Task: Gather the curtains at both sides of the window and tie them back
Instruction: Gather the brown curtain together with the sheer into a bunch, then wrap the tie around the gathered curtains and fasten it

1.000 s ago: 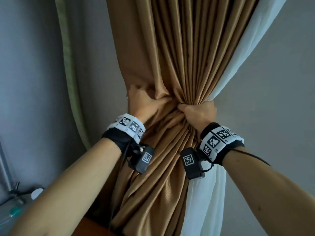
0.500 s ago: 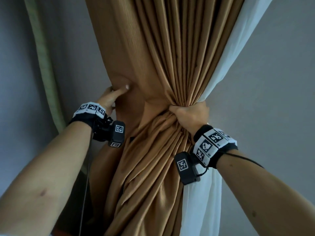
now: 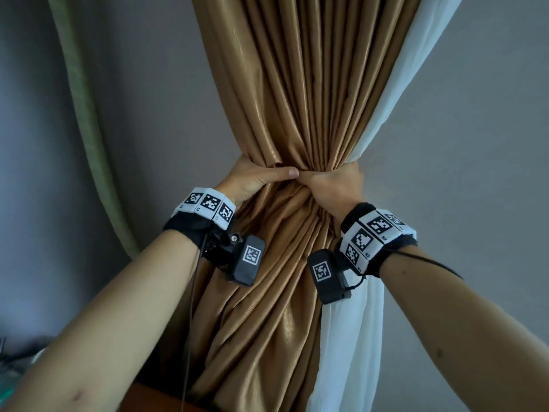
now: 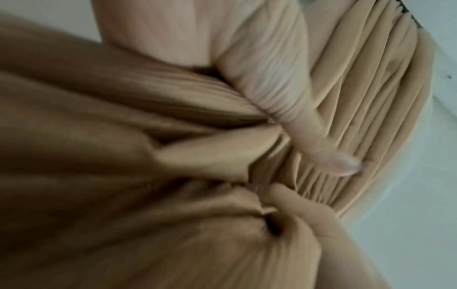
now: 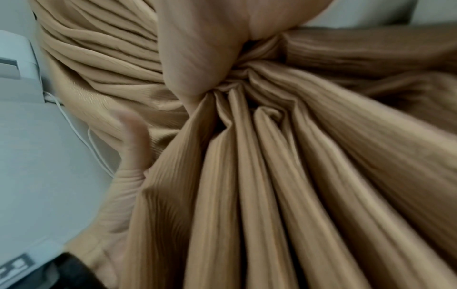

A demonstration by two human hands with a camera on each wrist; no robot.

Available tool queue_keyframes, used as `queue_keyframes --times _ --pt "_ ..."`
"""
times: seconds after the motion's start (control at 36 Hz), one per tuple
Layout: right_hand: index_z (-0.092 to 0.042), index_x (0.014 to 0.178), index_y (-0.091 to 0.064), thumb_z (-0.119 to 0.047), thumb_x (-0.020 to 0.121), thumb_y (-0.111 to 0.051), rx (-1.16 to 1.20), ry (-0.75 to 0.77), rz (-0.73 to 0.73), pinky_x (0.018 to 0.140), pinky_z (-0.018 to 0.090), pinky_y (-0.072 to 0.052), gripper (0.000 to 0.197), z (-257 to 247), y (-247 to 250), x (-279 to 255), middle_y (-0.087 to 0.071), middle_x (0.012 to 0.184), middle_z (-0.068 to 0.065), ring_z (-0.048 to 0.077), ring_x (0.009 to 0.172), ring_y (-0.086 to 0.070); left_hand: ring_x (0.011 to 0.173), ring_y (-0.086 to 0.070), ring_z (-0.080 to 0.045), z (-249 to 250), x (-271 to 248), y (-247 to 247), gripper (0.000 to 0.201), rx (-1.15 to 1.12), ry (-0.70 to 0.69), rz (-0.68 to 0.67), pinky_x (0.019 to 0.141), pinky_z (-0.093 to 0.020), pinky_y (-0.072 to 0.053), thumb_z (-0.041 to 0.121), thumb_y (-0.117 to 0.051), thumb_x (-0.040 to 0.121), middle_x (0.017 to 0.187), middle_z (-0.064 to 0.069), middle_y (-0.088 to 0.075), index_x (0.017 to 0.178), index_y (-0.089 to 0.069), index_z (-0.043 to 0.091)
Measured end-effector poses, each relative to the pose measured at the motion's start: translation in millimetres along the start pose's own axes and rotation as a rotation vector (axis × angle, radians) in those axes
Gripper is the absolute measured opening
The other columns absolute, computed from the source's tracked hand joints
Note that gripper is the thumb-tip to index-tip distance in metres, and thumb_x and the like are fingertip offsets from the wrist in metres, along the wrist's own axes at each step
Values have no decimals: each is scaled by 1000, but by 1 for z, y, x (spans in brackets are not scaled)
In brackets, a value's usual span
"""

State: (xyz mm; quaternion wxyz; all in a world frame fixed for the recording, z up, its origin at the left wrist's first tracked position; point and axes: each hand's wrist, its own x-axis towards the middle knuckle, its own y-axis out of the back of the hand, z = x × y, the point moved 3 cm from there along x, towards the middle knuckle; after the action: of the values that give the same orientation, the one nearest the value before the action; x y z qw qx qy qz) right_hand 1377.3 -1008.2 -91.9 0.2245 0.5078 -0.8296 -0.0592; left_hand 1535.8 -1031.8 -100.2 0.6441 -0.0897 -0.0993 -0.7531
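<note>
Left hand point(image 3: 252, 179): wrapping the gathered brown curtain point(image 3: 300, 93) — thumb lying across it.
Right hand point(image 3: 335, 185): clenching the same bunch — white curtain point(image 3: 350, 337) hanging right.

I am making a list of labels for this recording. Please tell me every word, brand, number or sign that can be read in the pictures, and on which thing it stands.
No readable word, brand or number.
Square black-and-white coded markers, not text: on the left wristband, the right wristband, and both wrist cameras.
Tiny marks beside the wristband markers: too small to read.
Brown curtain and white sheer curtain: no print.
</note>
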Motion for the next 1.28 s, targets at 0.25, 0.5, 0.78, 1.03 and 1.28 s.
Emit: queue_keyframes --times 0.25,0.5,0.78,1.03,1.28 --pt "-14 130 -48 -40 53 -84 39 -7 -109 95 37 -52 89 -9 3 -33 -61 116 0 20 108 -60 92 -62 -2 18 -41 -12 31 107 69 128 79 -13 -47 54 -52 90 96 8 -66 96 -61 24" --pt "-10 113 -40 -51 78 -66 -129 55 -101 96 44 -47 61 -25 -1 -58 -60 101 9 34 105 -60 129 -43 -17 27 -80 -23 130 288 123 303 106 -29 -39 79 -72 52 142 -2 -38 147 -14 12" --pt "-11 124 -50 -42 77 -59 -232 350 -277 90 51 -48 57 -25 4 -83 -58 112 6 30 101 -61 129 -45 -30 49 -79 -50 163 524 286 536 108 -44 -40 77 -78 20 139 -14 -39 147 -12 0" --pt "-14 138 -45 -8 34 -61 -21 78 -651 85 38 -51 105 -3 33 -59 -60 120 10 33 115 -54 106 -58 -29 48 -69 -63 103 481 224 723 79 -31 -45 51 -83 50 120 -9 -53 127 -32 4" --pt "-32 152 -22 -23 76 -73 -312 293 -702 99 26 -36 91 20 37 -41 -48 144 2 23 131 -45 105 -61 -32 50 -63 -56 84 516 139 757 78 -29 -46 36 -79 62 114 -8 -60 127 -37 1"
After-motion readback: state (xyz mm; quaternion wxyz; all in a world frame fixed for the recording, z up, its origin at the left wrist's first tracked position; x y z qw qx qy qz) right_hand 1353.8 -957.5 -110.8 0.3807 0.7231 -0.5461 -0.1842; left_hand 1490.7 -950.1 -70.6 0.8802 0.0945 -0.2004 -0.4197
